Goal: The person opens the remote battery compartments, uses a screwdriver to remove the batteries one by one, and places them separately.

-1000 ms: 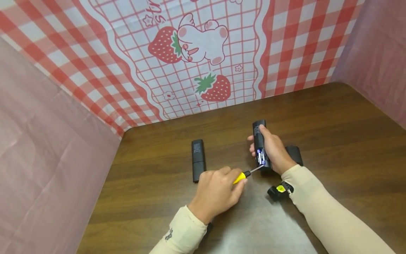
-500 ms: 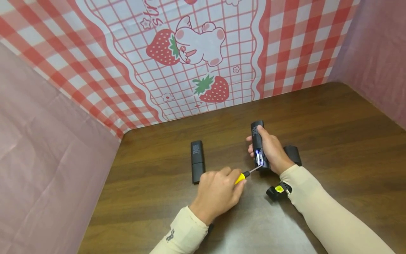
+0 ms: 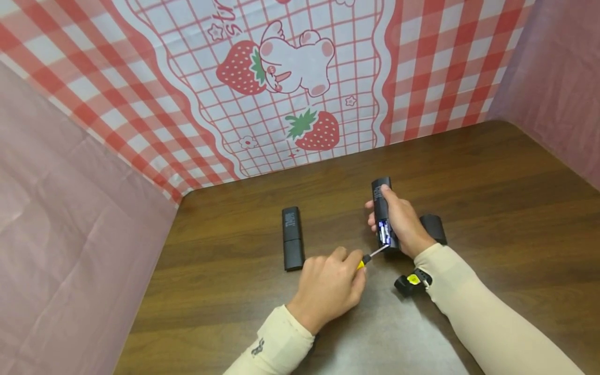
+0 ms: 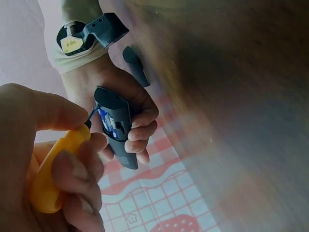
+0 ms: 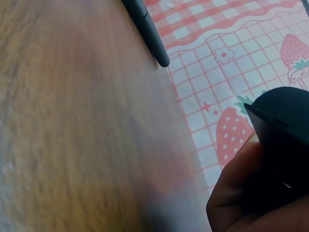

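Note:
My left hand [image 3: 328,286] grips the yellow handle of a screwdriver [image 4: 60,169]; in the head view its thin shaft slants up to the right. The shaft's tip meets the lower end of the battery bay on a black remote control [image 3: 382,200]. My right hand [image 3: 407,221] holds this remote, thumb along its back and fingers around the far side. The bay stands uncovered, with batteries [image 4: 107,123] showing in it. In the right wrist view the held remote [image 5: 285,116] is a dark shape, its lower part lost in shadow.
A second black remote [image 3: 292,238], its back cover on, lies on the wooden table [image 3: 225,291] to the left. Partly behind my right wrist lies a black piece [image 3: 434,228]. A patterned red-and-white cloth [image 3: 422,67] rises along the table's back edge.
My left hand has shifted slightly to the right and its fingers now cover more of the yellow handle. The held remote stays nearly in place.

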`<state>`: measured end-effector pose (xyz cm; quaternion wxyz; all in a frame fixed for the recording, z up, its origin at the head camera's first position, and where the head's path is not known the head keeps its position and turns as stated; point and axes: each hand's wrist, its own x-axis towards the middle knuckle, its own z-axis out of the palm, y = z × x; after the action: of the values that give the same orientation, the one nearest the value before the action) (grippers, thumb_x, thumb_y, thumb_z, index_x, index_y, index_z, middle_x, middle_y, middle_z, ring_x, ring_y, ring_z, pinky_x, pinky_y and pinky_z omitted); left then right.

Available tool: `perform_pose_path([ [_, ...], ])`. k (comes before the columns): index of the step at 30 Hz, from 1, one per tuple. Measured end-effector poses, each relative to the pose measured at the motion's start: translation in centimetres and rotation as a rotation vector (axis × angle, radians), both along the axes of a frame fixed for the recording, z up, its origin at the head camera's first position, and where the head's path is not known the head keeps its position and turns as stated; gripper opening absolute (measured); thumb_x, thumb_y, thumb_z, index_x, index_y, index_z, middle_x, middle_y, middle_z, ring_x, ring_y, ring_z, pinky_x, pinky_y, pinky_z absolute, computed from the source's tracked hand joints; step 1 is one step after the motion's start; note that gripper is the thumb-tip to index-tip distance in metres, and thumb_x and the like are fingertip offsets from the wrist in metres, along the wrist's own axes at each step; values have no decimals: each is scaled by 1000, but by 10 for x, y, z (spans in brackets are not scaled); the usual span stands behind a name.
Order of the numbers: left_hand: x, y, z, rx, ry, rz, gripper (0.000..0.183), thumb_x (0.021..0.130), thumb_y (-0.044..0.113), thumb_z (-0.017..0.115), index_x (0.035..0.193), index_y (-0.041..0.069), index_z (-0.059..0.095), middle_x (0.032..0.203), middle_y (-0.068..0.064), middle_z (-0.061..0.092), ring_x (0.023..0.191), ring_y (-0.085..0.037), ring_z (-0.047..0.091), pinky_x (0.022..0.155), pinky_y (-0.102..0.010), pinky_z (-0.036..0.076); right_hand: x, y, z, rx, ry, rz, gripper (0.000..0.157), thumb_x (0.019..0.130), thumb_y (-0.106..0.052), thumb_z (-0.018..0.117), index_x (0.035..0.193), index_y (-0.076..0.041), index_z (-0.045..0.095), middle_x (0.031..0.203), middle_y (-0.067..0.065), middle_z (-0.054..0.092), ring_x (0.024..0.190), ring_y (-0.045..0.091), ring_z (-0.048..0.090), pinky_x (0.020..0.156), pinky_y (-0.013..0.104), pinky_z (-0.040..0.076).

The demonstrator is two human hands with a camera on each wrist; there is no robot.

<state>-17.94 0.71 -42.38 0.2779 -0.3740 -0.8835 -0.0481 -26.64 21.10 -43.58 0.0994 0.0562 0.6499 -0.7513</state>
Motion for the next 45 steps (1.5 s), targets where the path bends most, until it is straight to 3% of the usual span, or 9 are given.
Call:
perform_pose_path([
  [5,0,3,-1,-34,-5,-1,19,93,31,63,80,19,57,60,8,46,41,-9,41,37,-26,26,0,0,-1,9,15,-1,77,104,-61,28,131,8,50,78,4,63,64,11,61,63,28,55],
  [9,0,4,-2,-61,-13,4,23,100,37,56,103,18,69,62,7,55,43,-8,47,38,-24,28,0,-1,-2,12,22,-2,77,104,-61,28,130,8,51,77,3,63,63,11,60,63,28,54],
  [12,-1,4,-3,-70,-4,3,31,102,37,54,123,20,69,66,6,61,45,-8,52,38,-24,30,0,-2,-2,11,23,-8,76,104,-60,28,129,8,51,76,3,63,62,11,60,62,27,54],
  [17,-3,6,-5,-42,10,-24,13,98,31,59,96,19,65,56,8,49,39,-9,44,36,-25,24,-1,-4,-4,40,25,-28,76,104,-60,29,127,8,53,74,3,63,60,11,60,60,28,54],
  [23,-6,8,-6,0,10,-41,24,94,26,62,74,18,52,55,7,43,38,-10,40,35,-27,23,-1,-6,-6,60,39,-39,75,104,-60,30,125,8,55,72,3,63,58,11,59,58,28,53],
  [27,-8,9,-7,-12,15,-41,27,94,25,60,69,18,51,58,7,44,41,-8,39,36,-25,24,-1,-8,-6,64,51,-43,77,103,-60,31,125,9,55,70,3,63,56,11,59,56,28,53],
  [35,-8,9,-8,-45,-15,-13,30,101,33,57,76,19,60,60,5,52,43,-12,50,37,-29,32,0,-10,-5,113,48,-60,77,103,-62,29,123,8,57,70,2,61,56,11,58,56,28,52],
  [45,-5,13,-8,-90,15,65,37,97,37,62,64,21,55,55,8,52,42,-13,52,36,-31,30,1,-12,-5,169,49,-99,78,103,-62,27,122,7,57,70,2,60,57,11,56,55,27,50],
])
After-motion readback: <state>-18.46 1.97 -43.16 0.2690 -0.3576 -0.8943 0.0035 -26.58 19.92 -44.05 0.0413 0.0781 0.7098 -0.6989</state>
